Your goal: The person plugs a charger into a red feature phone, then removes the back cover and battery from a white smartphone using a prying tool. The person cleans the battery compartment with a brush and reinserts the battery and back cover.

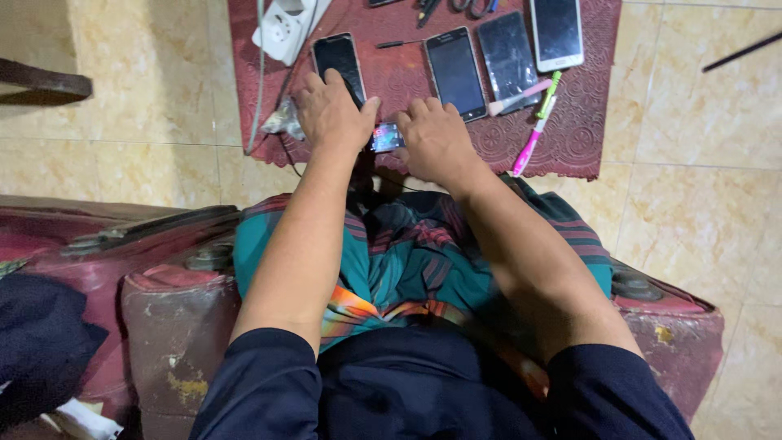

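Note:
My left hand [330, 114] and my right hand [436, 140] meet over a small shiny phone part [385, 137] on a dark red mat [586, 106] on the floor. Both hands touch the part, which shows only between them. The fingers of my left hand also lie over the lower end of a black phone [338, 57]. Just beyond my right hand lies another black phone [455, 73]. A crumpled clear plastic bag [283, 121] sits against my left hand.
Farther back on the mat lie a dark phone [509, 55], a white-edged phone [556, 33], a small screwdriver [397, 43], a pink and green brush [535, 124] and a white power strip [285, 28]. A worn red seat [175, 318] lies under me, on tiled floor [700, 195].

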